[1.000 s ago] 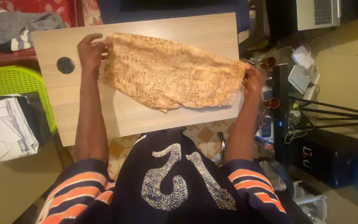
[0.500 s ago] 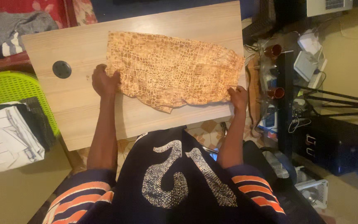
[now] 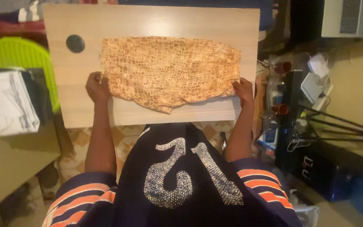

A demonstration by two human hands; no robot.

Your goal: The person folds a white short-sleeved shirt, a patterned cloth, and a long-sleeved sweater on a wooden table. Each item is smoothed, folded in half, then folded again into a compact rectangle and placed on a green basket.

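An orange cloth with a brown scale pattern (image 3: 167,71) lies spread flat on a light wooden table (image 3: 156,21). My left hand (image 3: 97,87) pinches the cloth's near left corner. At the near right corner, my right hand (image 3: 243,90) grips the cloth's edge close to the table's right side. Both hands rest on the tabletop. A ragged flap of the cloth hangs toward me at the middle of the near edge.
A round black cap (image 3: 75,43) sits in the table's far left. A lime green basket (image 3: 17,59) and folded white and dark clothes (image 3: 9,101) lie to the left. Cables, small devices (image 3: 316,75) and a black tripod (image 3: 341,126) crowd the floor on the right.
Both hands have come down from the cloth's far corners to its near corners, and the cloth now lies flatter and squarer. The camera view has shifted, so the table sits higher in frame.
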